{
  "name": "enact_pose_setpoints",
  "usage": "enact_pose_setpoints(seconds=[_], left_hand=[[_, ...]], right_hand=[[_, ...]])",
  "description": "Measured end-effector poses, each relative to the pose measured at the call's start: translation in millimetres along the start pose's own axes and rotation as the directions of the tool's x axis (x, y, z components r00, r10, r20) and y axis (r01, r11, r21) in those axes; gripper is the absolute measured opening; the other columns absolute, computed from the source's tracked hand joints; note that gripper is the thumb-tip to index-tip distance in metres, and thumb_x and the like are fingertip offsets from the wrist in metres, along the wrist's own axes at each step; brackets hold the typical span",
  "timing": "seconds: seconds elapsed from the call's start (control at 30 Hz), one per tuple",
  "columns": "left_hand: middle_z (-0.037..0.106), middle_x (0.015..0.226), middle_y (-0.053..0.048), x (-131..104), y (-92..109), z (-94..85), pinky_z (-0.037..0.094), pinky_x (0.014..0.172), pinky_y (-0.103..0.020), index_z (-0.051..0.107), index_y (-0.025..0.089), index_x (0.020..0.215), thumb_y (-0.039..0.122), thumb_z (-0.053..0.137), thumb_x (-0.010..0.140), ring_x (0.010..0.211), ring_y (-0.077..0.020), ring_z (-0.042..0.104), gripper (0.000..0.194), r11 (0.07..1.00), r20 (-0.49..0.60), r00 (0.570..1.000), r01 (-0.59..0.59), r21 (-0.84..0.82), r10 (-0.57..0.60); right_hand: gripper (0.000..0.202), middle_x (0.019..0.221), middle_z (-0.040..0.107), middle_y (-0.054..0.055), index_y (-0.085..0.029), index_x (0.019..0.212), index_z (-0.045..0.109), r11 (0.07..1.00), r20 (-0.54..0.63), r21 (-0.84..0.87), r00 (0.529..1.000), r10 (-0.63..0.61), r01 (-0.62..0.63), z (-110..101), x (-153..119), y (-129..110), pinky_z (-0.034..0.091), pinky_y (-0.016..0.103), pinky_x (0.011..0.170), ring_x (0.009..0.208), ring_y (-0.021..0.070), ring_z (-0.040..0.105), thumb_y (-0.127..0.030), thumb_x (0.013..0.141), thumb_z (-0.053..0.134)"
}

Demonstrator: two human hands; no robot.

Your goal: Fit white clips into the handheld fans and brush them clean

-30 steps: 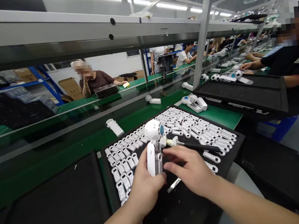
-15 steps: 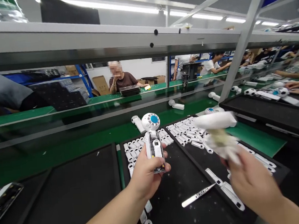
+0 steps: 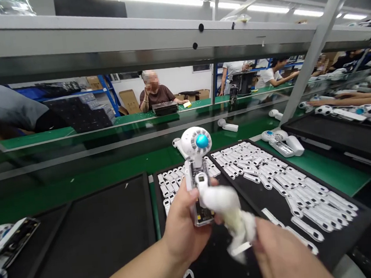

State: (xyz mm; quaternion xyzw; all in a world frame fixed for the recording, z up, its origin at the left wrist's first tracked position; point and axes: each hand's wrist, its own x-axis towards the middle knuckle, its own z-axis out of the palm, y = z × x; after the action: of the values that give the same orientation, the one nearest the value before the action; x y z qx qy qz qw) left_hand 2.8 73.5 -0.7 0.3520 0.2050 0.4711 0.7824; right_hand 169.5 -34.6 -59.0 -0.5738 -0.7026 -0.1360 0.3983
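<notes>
Evidently, the fan-like unit (image 3: pixel 196 142) was held upright near the middle of the view, its handle clasped in the left hand (image 3: pixel 180 226) from seven o'clock, with the thumb laid along one edge and the fingers curled behind. The white-wrapped thing (image 3: pixel 223 200) was gripped in the right hand (image 3: pixel 279 247) at four o'clock from the unit; its end was blurred over the lower front of the handle, and whether contact was made could not be told.

The unit was judged light, stiff and somewhat top-heavy, with a hard, rather slick shell. Circuitry was left exposed in the handle below the small white faceplate (image 3: pixel 202 180), so that part was judged the most fragile. A hold was best taken by the two side edges and the back, with the open front and the vented head left unpressed. The wrapped thing was judged soft and yielding at its pale end, and so to be gripped lower down, where it was bunched in the fist.

Between three and four o'clock, many thin white plates (image 3: pixel 307 199) were spread in a black tray; these were judged easily slid or scratched. More units (image 3: pixel 285 144) were seen between two and three o'clock, and an opened one (image 3: pixel 13 245) between eight and nine
</notes>
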Motion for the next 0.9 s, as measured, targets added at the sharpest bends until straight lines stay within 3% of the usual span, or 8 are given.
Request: enact_pose_setpoints(seconds=[0.1,0.3,0.4,0.5,0.63,0.7,0.8,0.9], left_hand=[[0.065,0.088,-0.007,7,-4,-6.6,0.052,0.056,-0.025,0.057,0.014,0.098,0.047,0.074,0.075,0.070,-0.0157,0.060,0.044,0.999,-0.065,0.997,0.034,-0.012,-0.035],[0.068,0.115,-0.016,23,-4,-13.7,0.058,0.061,-0.031,0.054,0.015,0.111,0.030,0.059,0.092,0.084,-0.0199,0.067,0.024,0.991,-0.074,0.996,0.062,0.119,-0.053],[0.068,0.114,-0.014,24,-4,-13.9,0.061,0.064,-0.039,0.056,0.015,0.109,0.026,0.055,0.093,0.078,-0.0203,0.067,0.020,0.982,-0.088,0.988,0.134,0.133,-0.123],[0.068,0.085,-0.010,24,-7,-14.8,0.057,0.052,-0.033,0.060,0.012,0.095,0.031,0.052,0.094,0.060,-0.0165,0.062,0.021,0.973,-0.163,0.973,0.189,0.132,-0.166],[0.061,0.066,-0.005,30,-7,-17.6,0.051,0.043,-0.026,0.060,0.011,0.085,0.038,0.050,0.095,0.048,-0.0133,0.056,0.030,0.956,-0.232,0.963,0.190,0.225,-0.137],[0.063,0.073,-0.005,33,-5,-19.2,0.052,0.043,-0.026,0.059,0.012,0.087,0.036,0.054,0.094,0.050,-0.0134,0.058,0.026,0.952,-0.251,0.964,0.154,0.265,-0.086],[0.063,0.074,-0.005,36,-5,-20.8,0.052,0.043,-0.026,0.057,0.013,0.087,0.037,0.057,0.091,0.051,-0.0133,0.058,0.024,0.932,-0.249,0.966,0.152,0.329,-0.070],[0.061,0.070,-0.005,35,-11,-22.1,0.050,0.042,-0.024,0.056,0.013,0.085,0.042,0.057,0.091,0.049,-0.0126,0.056,0.029,0.882,-0.282,0.952,0.232,0.411,-0.119]], right_hand=[[0.020,0.065,0.062,-0.001,-0.024,0.092,0.050,0.993,0.081,-0.038,0.991,-0.106,0.109,4,-3,0,0.047,0.022,0.049,0.053,0.0138,0.063,-0.020,0.101,0.032],[0.027,0.061,0.058,0.000,-0.020,0.093,0.053,0.947,0.005,-0.318,0.999,-0.038,0.038,1,-1,52,0.039,0.026,0.045,0.047,0.0152,0.057,-0.030,0.104,0.031],[0.028,0.069,0.062,0.003,-0.019,0.087,0.058,0.888,0.145,-0.459,0.989,0.041,0.031,10,7,90,0.038,0.028,0.048,0.056,0.0178,0.059,-0.031,0.102,0.038],[0.021,0.080,0.066,0.008,-0.017,0.088,0.065,0.849,0.313,-0.518,0.946,0.082,0.098,16,20,110,0.043,0.033,0.064,0.075,0.0235,0.062,-0.026,0.098,0.048],[0.025,0.110,0.066,0.014,-0.014,0.115,0.065,0.905,0.387,-0.381,0.922,-0.030,0.189,15,24,91,0.041,0.040,0.087,0.103,0.0277,0.056,-0.023,0.096,0.052],[0.028,0.111,0.065,0.012,-0.017,0.121,0.062,0.941,0.510,-0.199,0.849,-0.138,0.272,15,16,68,0.039,0.042,0.090,0.106,0.0273,0.054,-0.026,0.095,0.054],[0.014,0.091,0.063,0.006,-0.019,0.101,0.064,0.949,0.657,-0.037,0.723,-0.214,0.313,16,-3,41,0.042,0.039,0.081,0.089,0.0235,0.055,-0.018,0.095,0.052],[0.020,0.086,0.059,0.005,-0.018,0.089,0.058,0.977,0.594,0.023,0.783,-0.183,0.211,11,-11,31,0.043,0.032,0.070,0.077,0.0183,0.055,-0.006,0.093,0.043]])
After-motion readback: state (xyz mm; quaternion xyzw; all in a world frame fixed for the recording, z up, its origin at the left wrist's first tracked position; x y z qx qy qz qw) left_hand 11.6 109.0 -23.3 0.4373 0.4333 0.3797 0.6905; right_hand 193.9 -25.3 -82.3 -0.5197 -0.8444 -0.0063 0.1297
